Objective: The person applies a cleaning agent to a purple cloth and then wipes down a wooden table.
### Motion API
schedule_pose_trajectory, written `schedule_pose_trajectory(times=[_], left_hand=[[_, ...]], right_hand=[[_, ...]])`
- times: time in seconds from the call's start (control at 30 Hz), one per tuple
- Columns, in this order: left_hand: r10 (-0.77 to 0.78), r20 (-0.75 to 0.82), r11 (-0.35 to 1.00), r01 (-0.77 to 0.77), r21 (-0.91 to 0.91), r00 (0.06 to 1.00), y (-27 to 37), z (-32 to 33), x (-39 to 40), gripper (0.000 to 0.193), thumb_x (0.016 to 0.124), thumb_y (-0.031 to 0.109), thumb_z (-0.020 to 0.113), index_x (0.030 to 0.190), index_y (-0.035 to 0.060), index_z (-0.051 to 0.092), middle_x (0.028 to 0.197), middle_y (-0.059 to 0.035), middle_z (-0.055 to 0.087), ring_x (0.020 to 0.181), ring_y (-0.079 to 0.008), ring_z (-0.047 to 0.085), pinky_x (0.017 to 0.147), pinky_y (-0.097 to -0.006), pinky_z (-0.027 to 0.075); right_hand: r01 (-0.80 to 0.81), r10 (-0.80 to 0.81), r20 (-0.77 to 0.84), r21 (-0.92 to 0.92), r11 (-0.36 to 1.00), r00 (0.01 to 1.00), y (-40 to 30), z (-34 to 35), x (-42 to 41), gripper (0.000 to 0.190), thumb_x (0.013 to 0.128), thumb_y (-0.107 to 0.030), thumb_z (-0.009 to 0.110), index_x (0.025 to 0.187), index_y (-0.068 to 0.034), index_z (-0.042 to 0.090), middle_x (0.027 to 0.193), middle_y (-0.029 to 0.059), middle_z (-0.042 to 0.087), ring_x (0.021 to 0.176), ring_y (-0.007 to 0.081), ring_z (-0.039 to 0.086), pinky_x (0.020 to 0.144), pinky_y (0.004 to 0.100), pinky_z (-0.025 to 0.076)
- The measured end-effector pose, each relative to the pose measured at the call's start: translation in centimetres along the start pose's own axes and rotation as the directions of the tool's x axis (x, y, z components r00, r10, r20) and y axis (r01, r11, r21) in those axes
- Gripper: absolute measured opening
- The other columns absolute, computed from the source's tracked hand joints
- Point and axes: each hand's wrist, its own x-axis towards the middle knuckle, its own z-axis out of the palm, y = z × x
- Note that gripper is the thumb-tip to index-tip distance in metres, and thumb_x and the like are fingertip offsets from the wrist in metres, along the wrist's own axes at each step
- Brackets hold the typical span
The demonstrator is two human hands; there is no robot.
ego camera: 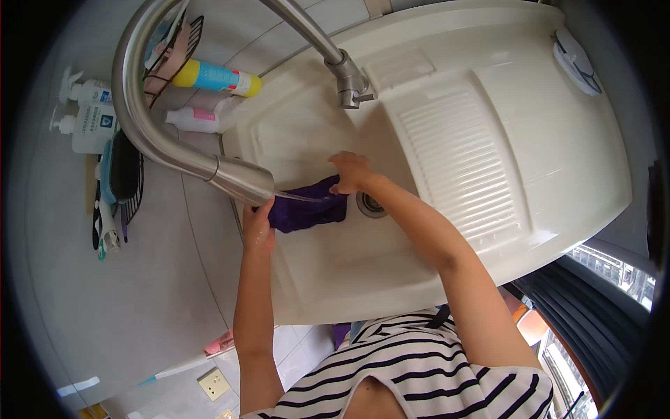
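A wet-looking dark purple cloth [309,209] is stretched above the basin of a cream-coloured laundry sink [335,283]. My left hand [259,225] grips its left end, just below the metal spout of the faucet [246,180]. From the spout a thin stream of water [301,197] runs onto the cloth. My right hand [353,173] is at the cloth's upper right corner with thumb and fingers spread, slightly blurred. The thumb overlaps the cloth; whether it presses on it is unclear. Beside that hand, the round metal drain [370,205] is partly hidden by my right forearm.
A ridged washboard [460,162] is moulded into the sink's right side. The faucet's lever [365,98] stands at the back. Bottles, including a yellow-and-blue one [217,77], and a brush [123,167] line the left wall. A white scrubbing brush [576,60] lies at the far right corner.
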Motion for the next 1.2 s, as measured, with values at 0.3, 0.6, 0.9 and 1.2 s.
schedule_pose_trajectory(times=[0.3,0.6,0.9,1.2], left_hand=[[0.258,-0.067,0.963,-0.263,-0.061,0.964,4.5,0.5,-4.6,0.049,0.061,-0.008,0.052,0.109,0.0043,0.047,0.102,-0.0087,0.051,0.092,-0.0219,0.052,0.085,-0.0331,0.043],[-0.073,0.265,0.925,0.165,-0.343,0.961,-7.2,-2.7,3.0,0.036,0.077,0.013,0.043,0.111,0.0056,0.047,0.111,-0.0125,0.05,0.105,-0.0265,0.048,0.091,-0.0379,0.04],[0.074,0.647,0.873,0.264,-0.409,0.759,-7.6,1.3,4.7,0.048,0.087,0.046,0.034,0.11,0.0057,0.046,0.112,-0.0106,0.048,0.108,-0.0241,0.045,0.091,-0.0411,0.038],[0.317,0.588,0.928,-0.372,-0.03,0.744,-9.3,0.7,6.3,0.043,0.086,0.043,0.04,0.107,0.0074,0.049,0.106,-0.0085,0.05,0.102,-0.0212,0.048,0.083,-0.0412,0.044]], right_hand=[[0.082,-0.221,0.22,0.506,0.858,0.95,-3.4,7.1,0.6,0.057,0.056,-0.032,0.072,0.106,-0.008,0.057,0.101,0.0107,0.061,0.102,0.0262,0.053,0.092,0.0372,0.037],[0.143,-0.007,-0.397,0.314,0.938,0.918,-8.1,4.8,-1.3,0.035,0.054,-0.018,0.067,0.084,-0.004,0.057,0.096,0.0103,0.058,0.094,0.0331,0.053,0.082,0.0385,0.042],[0.617,-0.55,-0.529,-0.061,0.785,0.647,-8.6,1.5,-4.2,0.032,0.051,-0.019,0.066,0.08,-0.009,0.057,0.088,0.006,0.055,0.085,0.0229,0.054,0.073,0.0381,0.041],[0.656,-0.493,-0.652,0.008,0.755,0.576,-8.5,0.7,-3.7,0.02,0.05,-0.025,0.063,0.063,-0.011,0.056,0.07,0.0055,0.054,0.066,0.0243,0.055,0.059,0.0361,0.043]])
